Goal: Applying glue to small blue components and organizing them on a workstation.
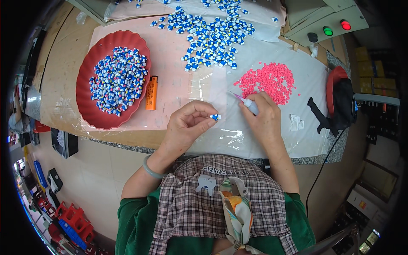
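Between the thumb and forefinger of my left hand (189, 121) is a small blue and white figurine (215, 117). My right hand (264, 115) is wrapped round a small glue bottle (250, 105) with a thin pinkish nozzle, its tip pointing up and left. Just beyond that hand lies a spread of little pink pieces (276, 80). A heap of similar blue and white figurines (212, 36) covers the far middle of the table. More figurines (119, 78), some showing pink bits, fill a red scalloped tray (85, 102) on the left.
An orange lighter-like item (151, 93) lies beside the tray. Crumpled white tissue (296, 122) is to the right. A black cloth-like item (343, 104) hangs over a red dish (335, 80) at the right edge. A metal box with lit buttons (327, 30) stands far right.
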{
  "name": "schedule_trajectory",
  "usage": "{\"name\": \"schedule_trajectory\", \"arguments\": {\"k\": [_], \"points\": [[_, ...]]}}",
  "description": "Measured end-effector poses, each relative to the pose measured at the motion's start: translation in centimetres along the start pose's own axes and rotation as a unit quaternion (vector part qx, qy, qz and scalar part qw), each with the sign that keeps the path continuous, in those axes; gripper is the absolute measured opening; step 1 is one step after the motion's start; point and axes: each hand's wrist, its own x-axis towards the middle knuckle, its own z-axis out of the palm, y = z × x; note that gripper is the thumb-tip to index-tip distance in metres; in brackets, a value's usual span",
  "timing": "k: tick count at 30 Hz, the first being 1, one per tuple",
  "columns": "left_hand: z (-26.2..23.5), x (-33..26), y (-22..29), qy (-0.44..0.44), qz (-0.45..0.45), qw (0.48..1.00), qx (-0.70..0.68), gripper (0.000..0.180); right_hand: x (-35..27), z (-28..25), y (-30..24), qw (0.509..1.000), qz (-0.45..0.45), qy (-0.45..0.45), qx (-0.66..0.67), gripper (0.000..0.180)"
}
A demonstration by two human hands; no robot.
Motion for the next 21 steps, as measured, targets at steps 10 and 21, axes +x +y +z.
{"name": "schedule_trajectory", "arguments": {"k": [10, 21], "points": [[-0.6, 0.0, 0.0, 0.004, 0.030, 0.999, 0.014, 0.020, 1.0, -0.4, 0.1, 0.995, -0.023, -0.083, 0.050, 0.016], [-1.1, -0.4, 0.3, 0.055, 0.017, 0.998, 0.018, 0.016, 0.8, -0.5, 0.1, 0.992, -0.025, -0.088, 0.092, 0.015]]}}
